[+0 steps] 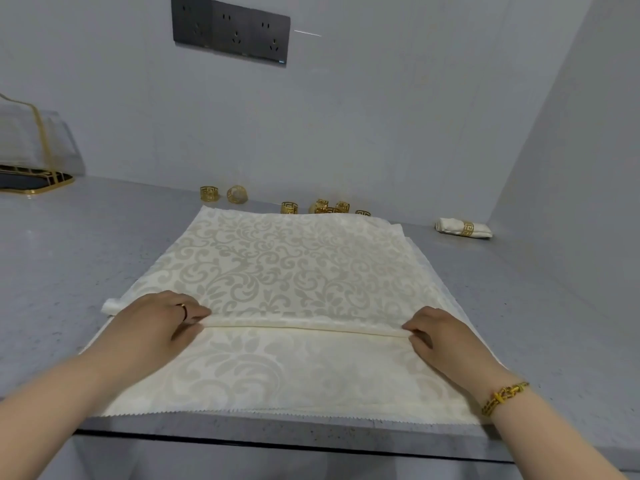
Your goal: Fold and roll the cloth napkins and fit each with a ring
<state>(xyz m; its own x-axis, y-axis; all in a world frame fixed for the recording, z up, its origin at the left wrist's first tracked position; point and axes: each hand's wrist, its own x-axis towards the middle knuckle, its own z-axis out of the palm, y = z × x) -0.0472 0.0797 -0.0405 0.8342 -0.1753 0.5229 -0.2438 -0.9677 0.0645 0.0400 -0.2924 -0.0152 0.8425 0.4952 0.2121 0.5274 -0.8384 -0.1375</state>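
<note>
Napkin (pixel 277 265) of cream damask lies spread on the grey counter (pixel 69 254). Left hand (pixel 152 323) and right hand (pixel 440 337) each pinch its rolled fold, one at either end. Beyond the napkin's far edge stand gold rings (pixel 290 207); off its far right corner lies a ringed roll (pixel 463 227).

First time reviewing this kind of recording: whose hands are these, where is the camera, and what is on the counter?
No machine here: a person wears one camera on the head, looking down at their own hands. The left hand and right hand pinch the rolled edge of a cream patterned napkin spread on the grey counter. Loose gold rings sit behind it, and one finished roll, already ringed, lies far right.
</note>
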